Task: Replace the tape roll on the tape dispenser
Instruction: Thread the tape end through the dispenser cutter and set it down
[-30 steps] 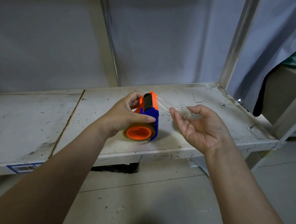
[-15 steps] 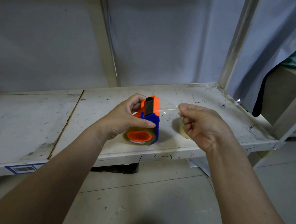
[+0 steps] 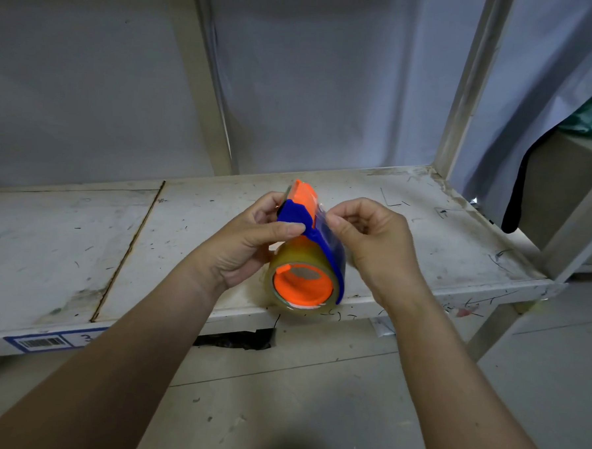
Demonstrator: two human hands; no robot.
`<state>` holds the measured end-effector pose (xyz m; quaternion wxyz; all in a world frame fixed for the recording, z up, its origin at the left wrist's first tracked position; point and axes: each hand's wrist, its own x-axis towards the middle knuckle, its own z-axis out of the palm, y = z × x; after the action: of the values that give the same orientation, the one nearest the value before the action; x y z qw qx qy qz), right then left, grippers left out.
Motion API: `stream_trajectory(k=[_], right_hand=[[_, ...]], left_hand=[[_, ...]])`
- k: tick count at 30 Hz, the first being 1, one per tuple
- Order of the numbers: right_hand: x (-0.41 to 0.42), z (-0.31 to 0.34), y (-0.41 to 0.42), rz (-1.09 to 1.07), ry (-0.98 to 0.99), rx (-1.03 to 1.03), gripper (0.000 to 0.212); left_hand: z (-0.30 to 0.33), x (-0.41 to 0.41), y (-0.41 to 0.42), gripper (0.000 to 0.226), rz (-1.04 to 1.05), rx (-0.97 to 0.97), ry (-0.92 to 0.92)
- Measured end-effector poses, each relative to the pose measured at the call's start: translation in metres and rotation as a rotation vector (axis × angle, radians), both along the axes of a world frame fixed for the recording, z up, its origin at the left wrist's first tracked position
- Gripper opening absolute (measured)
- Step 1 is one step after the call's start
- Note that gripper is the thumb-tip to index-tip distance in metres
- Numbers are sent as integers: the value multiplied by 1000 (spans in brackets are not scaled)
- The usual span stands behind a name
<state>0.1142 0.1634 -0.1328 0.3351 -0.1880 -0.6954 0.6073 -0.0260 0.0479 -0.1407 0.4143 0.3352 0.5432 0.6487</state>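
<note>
Gripping the tape dispenser [image 3: 303, 218], both hands' fingers [image 3: 336, 223] hide its sides.

A tape dispenser [image 3: 300, 217] with its tape roll [image 3: 302, 279] is sitting between two hands, left hand [image 3: 249, 242] and right hand [image 3: 372, 242], above the surface [image 3: 80, 247] front edge.

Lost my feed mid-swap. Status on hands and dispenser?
Left hand gripping tape dispenser. Right hand pinching the tape end at its head. Tape roll seated on the hub. Nothing in the way.
</note>
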Motion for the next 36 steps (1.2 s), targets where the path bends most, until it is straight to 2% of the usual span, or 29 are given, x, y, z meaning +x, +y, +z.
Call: stream_trajectory(k=[7,12,16,19,23,29,36], right_hand=[[-9,-15,-12,-308,117,709,8],[-9,-26,-10,-223,117,899,29],[-7,-29,-9,-177,89,891,33],[-6,-31,-11,-165,29,816,45],[-3,-28,-14,-142,59,653,42],[0,-27,-14,-121,35,591,38],[2,-28,-12,-140,109,224,37]], left_hand=[[-7,1,1,87,-39,61,-165],[-9,-4,-5,94,-4,94,-218],[-10,-6,-8,86,13,108,-241],[-11,-8,-8,88,19,93,-235],[-7,-10,-7,91,39,77,-217],[-6,-11,-7,99,56,54,-205],[-5,-10,-6,103,62,25,-169]])
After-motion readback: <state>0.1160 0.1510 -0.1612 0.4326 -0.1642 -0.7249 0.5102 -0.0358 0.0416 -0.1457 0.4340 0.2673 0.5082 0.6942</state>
